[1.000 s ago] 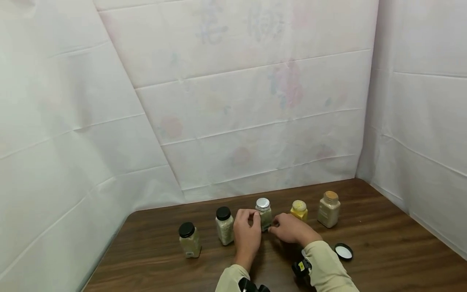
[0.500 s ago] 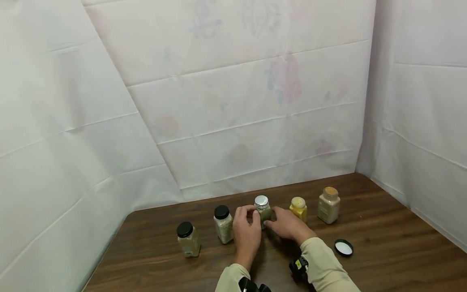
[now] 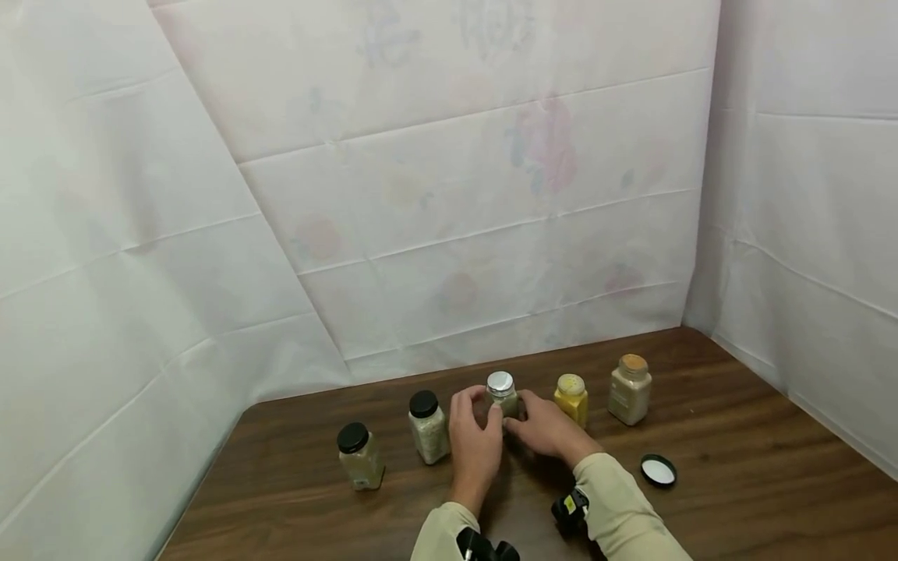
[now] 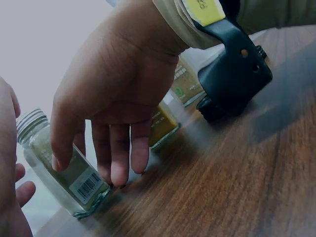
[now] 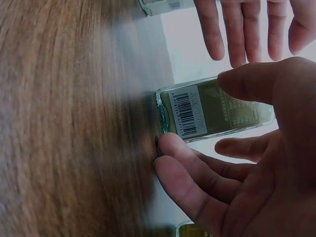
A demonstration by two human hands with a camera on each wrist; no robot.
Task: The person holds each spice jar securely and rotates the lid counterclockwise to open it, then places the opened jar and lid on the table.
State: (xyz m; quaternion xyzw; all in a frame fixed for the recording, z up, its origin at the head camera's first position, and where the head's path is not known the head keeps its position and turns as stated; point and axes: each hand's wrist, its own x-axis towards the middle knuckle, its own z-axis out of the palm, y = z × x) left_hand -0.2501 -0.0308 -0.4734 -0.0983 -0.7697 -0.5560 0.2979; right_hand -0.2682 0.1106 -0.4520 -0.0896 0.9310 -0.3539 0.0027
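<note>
Right hand (image 3: 547, 427) has moved closer to the silver-topped jar (image 3: 501, 394), fingers apart, the left hand (image 3: 475, 446) also spread.

- Near the back edge of the table (image 3: 281, 467), the left hand (image 3: 475, 448) and right hand (image 3: 550, 430) hide the lower part of the silver-topped jar (image 3: 502, 397) from the head view.
- The table's front edge is cut off.
- The right-wrist view crops the yellow jar (image 3: 571, 403).
- The left-wrist view blurs the barcode (image 4: 88, 186) digits.

downward head view from above; close, tilted wrist views, same jar (image 5: 202, 112)
</note>
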